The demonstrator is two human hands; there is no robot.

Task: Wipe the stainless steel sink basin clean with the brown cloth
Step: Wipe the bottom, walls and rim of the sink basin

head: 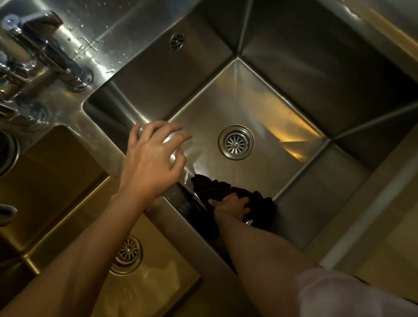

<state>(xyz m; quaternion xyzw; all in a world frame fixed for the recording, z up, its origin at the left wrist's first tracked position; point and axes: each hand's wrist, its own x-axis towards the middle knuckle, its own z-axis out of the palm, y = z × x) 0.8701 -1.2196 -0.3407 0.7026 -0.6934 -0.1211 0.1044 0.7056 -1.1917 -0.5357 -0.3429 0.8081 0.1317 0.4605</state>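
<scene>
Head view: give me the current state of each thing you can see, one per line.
brown cloth: bunched on the basin floor, near corner
right hand: grips the cloth
left hand: fingers spread, holds nothing
sink basin: no standing water
drain strainer: uncovered
faucet: no water running

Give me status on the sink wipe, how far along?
Done: cannot tell; no clear wiped patch shows on the steel. In hand: the right hand holds the brown cloth against the basin's near corner; the left hand hovers open over the divider. Left: probably the floor around the drain and the walls.
</scene>
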